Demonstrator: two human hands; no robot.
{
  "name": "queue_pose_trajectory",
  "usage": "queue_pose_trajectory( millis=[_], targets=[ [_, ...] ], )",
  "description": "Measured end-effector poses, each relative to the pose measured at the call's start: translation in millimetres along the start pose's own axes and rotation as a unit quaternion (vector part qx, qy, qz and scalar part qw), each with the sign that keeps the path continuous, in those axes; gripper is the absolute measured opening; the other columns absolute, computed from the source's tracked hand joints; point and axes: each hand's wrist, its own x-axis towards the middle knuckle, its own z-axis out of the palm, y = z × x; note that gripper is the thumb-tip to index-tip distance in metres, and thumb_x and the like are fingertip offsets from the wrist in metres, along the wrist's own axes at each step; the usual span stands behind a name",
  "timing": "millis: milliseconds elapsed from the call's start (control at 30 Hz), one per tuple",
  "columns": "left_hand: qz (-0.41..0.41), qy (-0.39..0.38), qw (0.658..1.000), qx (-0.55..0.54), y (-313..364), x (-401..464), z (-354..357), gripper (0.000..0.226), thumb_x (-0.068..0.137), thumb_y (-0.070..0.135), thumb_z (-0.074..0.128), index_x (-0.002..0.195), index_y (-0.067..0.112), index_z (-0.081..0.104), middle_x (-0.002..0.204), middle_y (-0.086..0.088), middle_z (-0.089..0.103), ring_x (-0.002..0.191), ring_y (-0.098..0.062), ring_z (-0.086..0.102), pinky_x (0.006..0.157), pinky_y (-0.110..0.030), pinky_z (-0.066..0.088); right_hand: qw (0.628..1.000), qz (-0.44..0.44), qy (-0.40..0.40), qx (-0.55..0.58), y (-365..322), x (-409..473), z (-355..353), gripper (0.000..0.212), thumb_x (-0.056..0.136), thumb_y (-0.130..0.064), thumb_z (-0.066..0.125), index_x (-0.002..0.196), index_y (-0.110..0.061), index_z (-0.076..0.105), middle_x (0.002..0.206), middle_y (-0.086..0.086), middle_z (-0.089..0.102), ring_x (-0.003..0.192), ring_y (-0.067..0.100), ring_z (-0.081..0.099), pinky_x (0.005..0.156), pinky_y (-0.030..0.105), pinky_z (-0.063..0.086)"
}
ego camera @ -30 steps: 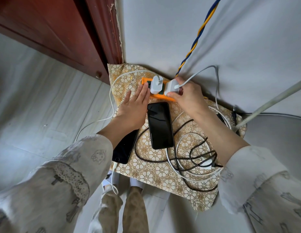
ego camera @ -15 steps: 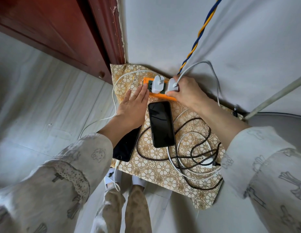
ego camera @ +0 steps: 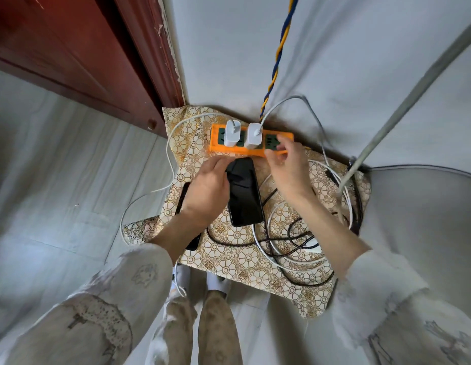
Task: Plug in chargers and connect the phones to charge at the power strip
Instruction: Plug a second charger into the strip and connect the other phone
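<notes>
An orange power strip (ego camera: 275, 152) lies at the far edge of the flower-patterned cloth (ego camera: 245, 262). Two white chargers stand plugged into it, the left charger (ego camera: 232, 133) and the right charger (ego camera: 253, 136), each with a white cable. A black phone (ego camera: 245, 193) lies screen up in front of the strip. My left hand (ego camera: 206, 189) rests beside it, fingers curled over its top-left corner. A second dark phone (ego camera: 193, 242) is mostly hidden under my left forearm. My right hand (ego camera: 288, 165) hovers at the strip's right end, fingers loosely bent, holding nothing.
Tangled black and white cables (ego camera: 289, 241) with a loose white charger (ego camera: 313, 248) lie right of the phone. A red-brown door frame (ego camera: 142, 64) stands at the left, a blue-yellow twisted cord (ego camera: 276, 61) runs up the wall, and a grey pipe (ego camera: 413, 72) slants at the right.
My right hand has let go of the right charger, which now stands seated in the strip. My left hand has drawn back from the strip onto the middle phone's corner.
</notes>
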Motion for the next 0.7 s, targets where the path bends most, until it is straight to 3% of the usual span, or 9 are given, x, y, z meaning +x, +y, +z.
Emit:
queue_pose_trajectory(
  millis=[100, 200, 300, 400, 467, 600, 700],
  targets=[
    [0.044, 0.035, 0.998, -0.035, 29, 22, -4, 0.048, 0.090, -0.002, 0.038, 0.137, 0.007, 0.038, 0.142, -0.011, 0.040, 0.130, -0.026, 0.039, 0.104, -0.032, 0.036, 0.989, 0.023, 0.144, -0.026, 5, -2, -11, 0.033, 0.091, -0.013, 0.051, 0.122, -0.002, 0.047, 0.123, 0.015, 0.049, 0.113, 0.026, 0.049, 0.094, 0.027, 0.038],
    [0.044, 0.004, 0.996, -0.072, 54, 49, -5, 0.058, 0.090, 0.000, 0.042, 0.144, 0.008, 0.021, 0.148, -0.012, 0.032, 0.137, -0.023, 0.029, 0.102, -0.021, 0.026, 0.979, 0.011, 0.203, -0.016, -1, 16, -28, 0.039, 0.091, -0.007, 0.049, 0.129, -0.003, 0.040, 0.129, 0.016, 0.047, 0.111, 0.019, 0.047, 0.090, 0.014, 0.029],
    [0.029, -0.031, 0.993, -0.108, 65, 65, -4, 0.055, 0.091, 0.009, 0.049, 0.141, 0.010, 0.029, 0.132, -0.014, 0.050, 0.127, -0.023, 0.041, 0.101, -0.028, 0.030, 0.980, -0.047, 0.186, -0.057, -3, 29, -35, 0.042, 0.090, -0.006, 0.048, 0.131, -0.004, 0.038, 0.134, 0.015, 0.044, 0.121, 0.022, 0.043, 0.094, 0.016, 0.028],
    [0.024, 0.007, 0.989, -0.147, 65, 65, -6, 0.027, 0.089, 0.010, 0.052, 0.115, 0.003, 0.052, 0.097, -0.012, 0.059, 0.095, -0.021, 0.055, 0.077, -0.024, 0.041, 0.977, -0.092, 0.166, -0.102, 0, 32, -37, 0.040, 0.088, -0.009, 0.052, 0.128, -0.005, 0.044, 0.132, 0.014, 0.047, 0.123, 0.028, 0.040, 0.099, 0.025, 0.028],
    [0.015, 0.014, 0.982, -0.185, 62, 61, -8, 0.010, 0.089, 0.010, 0.052, 0.098, 0.004, 0.054, 0.084, -0.001, 0.056, 0.082, -0.013, 0.052, 0.064, -0.014, 0.038, 0.974, -0.115, 0.129, -0.145, 5, 31, -39, 0.034, 0.088, -0.012, 0.053, 0.122, -0.007, 0.051, 0.127, 0.012, 0.051, 0.120, 0.029, 0.042, 0.097, 0.033, 0.032],
    [-0.064, 0.037, 0.963, -0.261, 56, 55, -14, 0.003, 0.091, 0.018, 0.052, 0.091, 0.015, 0.054, 0.082, 0.010, 0.054, 0.080, 0.003, 0.051, 0.063, -0.001, 0.036, 0.970, -0.112, 0.078, -0.201, 10, 28, -43, 0.020, 0.091, -0.015, 0.051, 0.108, -0.005, 0.057, 0.114, 0.013, 0.059, 0.110, 0.028, 0.049, 0.087, 0.029, 0.034],
    [-0.123, 0.060, 0.947, -0.292, 53, 46, -19, 0.016, 0.092, 0.020, 0.050, 0.106, 0.016, 0.056, 0.094, 0.010, 0.056, 0.082, 0.005, 0.051, 0.067, -0.005, 0.042, 0.995, -0.039, 0.035, -0.085, 3, 12, -46, 0.019, 0.092, -0.012, 0.051, 0.105, -0.002, 0.062, 0.101, 0.014, 0.068, 0.086, 0.021, 0.060, 0.065, 0.011, 0.036]
  ],
)
